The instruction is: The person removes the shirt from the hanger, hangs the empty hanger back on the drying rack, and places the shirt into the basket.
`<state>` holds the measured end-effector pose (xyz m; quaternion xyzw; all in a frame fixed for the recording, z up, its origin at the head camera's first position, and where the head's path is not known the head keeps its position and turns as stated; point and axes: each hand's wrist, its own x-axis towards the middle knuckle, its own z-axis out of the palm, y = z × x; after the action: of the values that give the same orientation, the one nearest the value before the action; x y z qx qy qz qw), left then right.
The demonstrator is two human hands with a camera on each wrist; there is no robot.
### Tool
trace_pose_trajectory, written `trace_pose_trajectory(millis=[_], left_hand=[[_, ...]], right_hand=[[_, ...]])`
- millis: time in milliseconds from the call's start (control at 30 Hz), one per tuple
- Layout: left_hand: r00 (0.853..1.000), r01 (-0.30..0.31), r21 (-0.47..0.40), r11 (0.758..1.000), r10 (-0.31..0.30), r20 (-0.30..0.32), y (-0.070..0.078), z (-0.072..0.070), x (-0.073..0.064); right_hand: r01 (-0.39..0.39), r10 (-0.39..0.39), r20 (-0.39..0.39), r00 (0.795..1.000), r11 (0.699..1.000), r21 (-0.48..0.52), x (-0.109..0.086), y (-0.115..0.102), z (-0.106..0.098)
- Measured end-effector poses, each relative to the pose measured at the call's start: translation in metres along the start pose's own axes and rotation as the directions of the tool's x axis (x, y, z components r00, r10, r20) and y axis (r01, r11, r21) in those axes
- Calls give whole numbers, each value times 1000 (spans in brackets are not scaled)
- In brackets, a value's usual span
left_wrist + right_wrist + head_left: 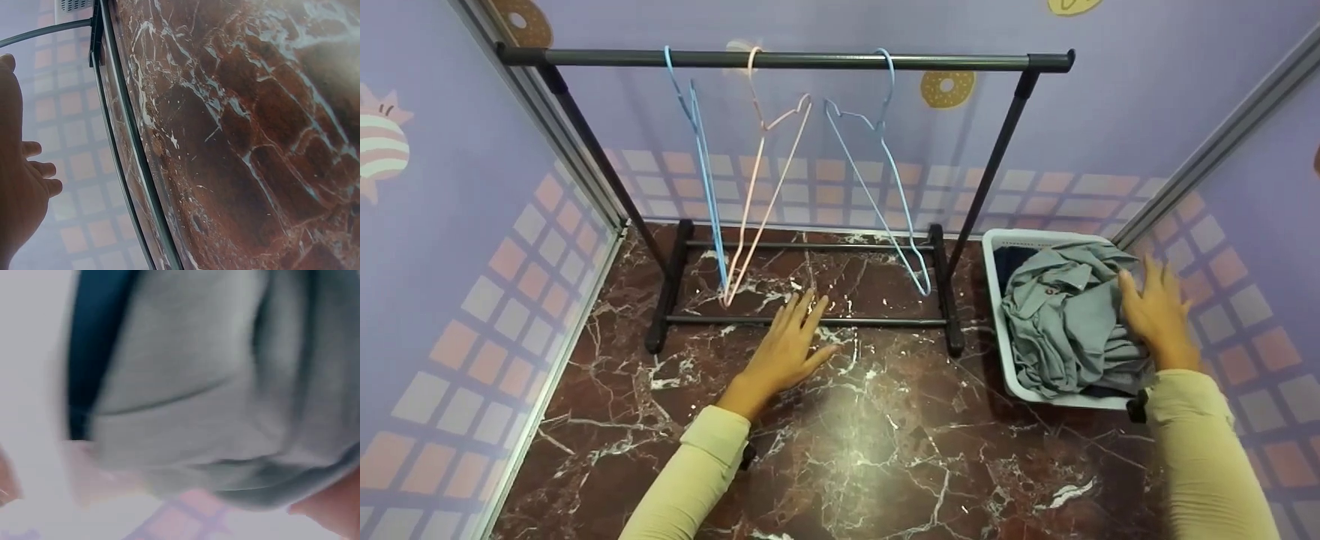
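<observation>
My right hand (1159, 311) is over the right side of a white basket (994, 315), its fingers extended beside a crumpled grey-green shirt (1061, 315). Whether it touches the shirt cannot be told. The blurred right wrist view shows the grey cloth (180, 371) close up, with part of the hand at the lower right. My left hand (784, 345) reaches out above the floor near the rack's lower bar, fingers spread and holding nothing. In the left wrist view the left hand (22, 169) appears at the left edge.
A black clothes rack (810, 60) bears a blue hanger (706, 165) at left, a pink hanger (750, 187) and a light blue hanger (900, 180). Dark navy cloth (1011, 262) lies in the basket too. Patterned purple walls (1110, 97) surround the marbled floor (840, 465).
</observation>
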<state>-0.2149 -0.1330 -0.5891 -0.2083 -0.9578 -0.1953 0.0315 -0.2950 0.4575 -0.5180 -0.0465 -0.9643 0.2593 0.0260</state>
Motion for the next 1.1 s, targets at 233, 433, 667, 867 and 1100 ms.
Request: trace_pose_trajectory(millis=[233, 433, 667, 867, 1100], left_hand=[[1000, 3, -24, 1000, -3, -12, 0, 3, -2], [1000, 6, -17, 1000, -6, -15, -2, 5, -7], [999, -3, -10, 1000, 2, -42, -6, 5, -9], [1000, 9, -10, 1000, -9, -25, -7, 4, -10], [999, 18, -23, 1000, -19, -32, -8, 6, -10]], right_hand=[[34, -53, 71, 996, 969, 245, 15, 2, 22], [157, -171, 68, 983, 972, 174, 32, -15, 39], [246, -237, 233, 943, 969, -9, 36, -29, 61], [291, -193, 410, 891, 937, -191, 35, -32, 68], [367, -184, 490, 852, 878, -308, 40, -37, 76]])
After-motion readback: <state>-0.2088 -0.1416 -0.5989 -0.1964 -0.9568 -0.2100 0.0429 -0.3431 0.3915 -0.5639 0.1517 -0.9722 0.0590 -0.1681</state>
